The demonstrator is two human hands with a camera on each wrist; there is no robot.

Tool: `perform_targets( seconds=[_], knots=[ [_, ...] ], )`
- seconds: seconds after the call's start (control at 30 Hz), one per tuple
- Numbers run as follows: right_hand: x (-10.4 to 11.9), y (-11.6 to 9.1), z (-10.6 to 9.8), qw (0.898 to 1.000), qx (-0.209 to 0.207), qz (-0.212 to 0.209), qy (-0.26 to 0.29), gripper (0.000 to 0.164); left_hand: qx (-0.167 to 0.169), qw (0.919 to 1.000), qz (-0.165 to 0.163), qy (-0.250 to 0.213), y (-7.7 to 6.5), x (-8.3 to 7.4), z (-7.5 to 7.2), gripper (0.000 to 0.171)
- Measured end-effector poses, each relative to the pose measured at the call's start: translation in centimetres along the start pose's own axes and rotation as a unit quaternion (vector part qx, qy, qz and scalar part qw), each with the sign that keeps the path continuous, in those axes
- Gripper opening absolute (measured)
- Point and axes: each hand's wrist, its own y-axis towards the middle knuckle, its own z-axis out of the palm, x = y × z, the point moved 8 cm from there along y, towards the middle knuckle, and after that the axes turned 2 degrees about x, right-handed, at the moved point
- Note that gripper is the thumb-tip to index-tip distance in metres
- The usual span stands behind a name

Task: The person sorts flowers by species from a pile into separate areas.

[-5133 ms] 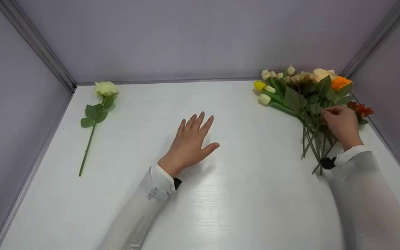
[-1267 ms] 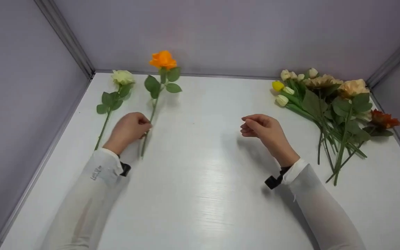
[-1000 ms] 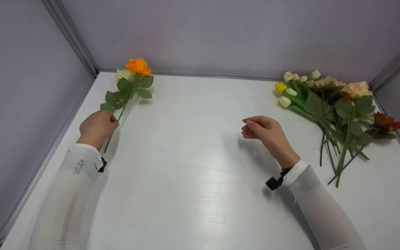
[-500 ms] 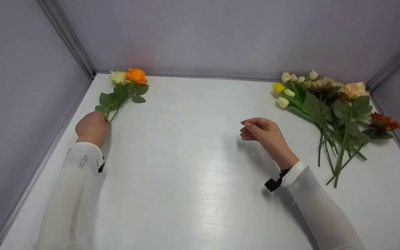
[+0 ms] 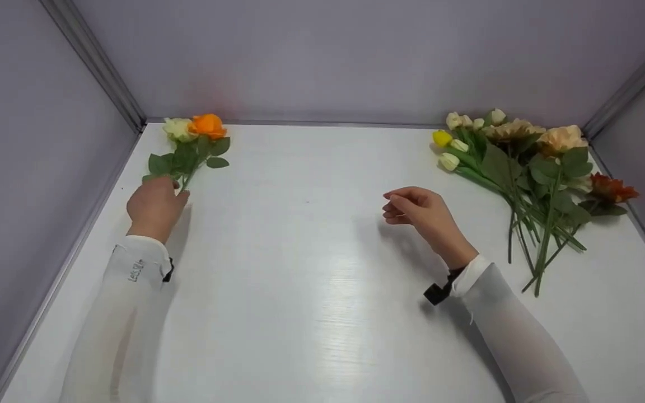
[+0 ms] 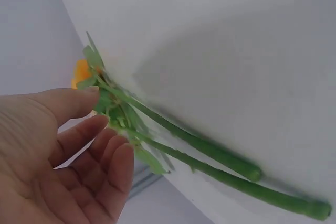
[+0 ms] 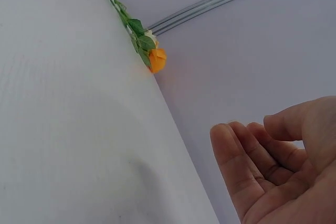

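An orange rose point(image 5: 208, 126) and a pale cream rose point(image 5: 178, 129) lie side by side at the table's far left, leaves overlapping. Just over their stems is my left hand point(image 5: 155, 206), thumb parted from loosely bent fingers. In the left wrist view both green stems point(image 6: 210, 153) lie on the table beyond the fingertips, with nothing in that hand point(image 6: 68, 156). My right hand point(image 5: 420, 215) hovers above the middle right of the table, fingers loosely bent and holding nothing. To its right lies a pile of flowers point(image 5: 543, 168).
The pile holds a yellow tulip point(image 5: 442, 138), white tulips point(image 5: 448, 162), a peach bloom point(image 5: 563, 140) and a rust-red flower point(image 5: 613, 188), stems toward the front. Grey walls point(image 5: 322, 61) enclose the white table point(image 5: 277, 280) at the back and sides.
The orange rose came from the right-hand pile and was laid beside the cream rose by my left hand, which has now let go. My right hand left the pile and then stayed nearly still.
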Motion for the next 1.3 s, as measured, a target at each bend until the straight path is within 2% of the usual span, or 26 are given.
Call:
perform_targets(
  seconds=[0.13,0.23,0.33,0.5,0.6,0.67,0.83,0.97,1.07,1.2,1.3],
  knots=[
    [-0.1,0.1,-0.7,1.000,-0.015,0.008,-0.024,0.040,-0.036,0.9963,0.070,-0.033,-0.5,-5.3,0.5,0.046],
    [-0.4,0.2,-1.4,0.998,-0.028,0.018,-0.050,0.041,-0.038,0.9897,0.129,-0.049,-1.1,-10.0,2.0,0.052],
    [-0.9,0.3,-2.3,0.996,-0.044,0.035,-0.070,0.041,-0.033,0.9810,0.183,-0.054,-2.3,-14.9,3.7,0.057],
    [-1.3,0.4,-3.9,0.993,-0.066,0.048,-0.082,0.043,-0.023,0.9611,0.273,-0.032,-5.3,-22.6,5.9,0.066],
    [-1.4,0.4,-4.8,0.992,-0.078,0.048,-0.085,0.044,-0.022,0.9469,0.320,-0.026,-7.1,-26.3,6.5,0.069],
    [-1.3,0.3,-5.4,0.992,-0.087,0.047,-0.082,0.043,-0.019,0.9388,0.343,-0.029,-8.1,-28.2,6.9,0.071],
    [-0.3,-0.3,-7.8,0.989,-0.104,0.042,-0.098,0.044,0.003,0.9235,0.383,-0.019,-9.8,-31.1,8.1,0.074],
    [1.0,-1.5,-11.6,0.979,-0.115,0.052,-0.161,0.047,0.028,0.9170,0.398,-0.005,-10.7,-32.0,9.4,0.075],
    [1.7,-2.9,-16.0,0.963,-0.139,0.074,-0.219,0.053,0.037,0.9130,0.406,0.014,-11.3,-32.5,10.4,0.075],
    [1.7,-5.1,-21.7,0.935,-0.173,0.113,-0.289,0.063,0.043,0.8988,0.434,0.045,-12.3,-33.6,11.8,0.075],
    [1.2,-6.5,-24.7,0.914,-0.165,0.144,-0.342,0.048,0.047,0.8850,0.459,0.065,-13.1,-34.3,12.5,0.075]
  ],
)
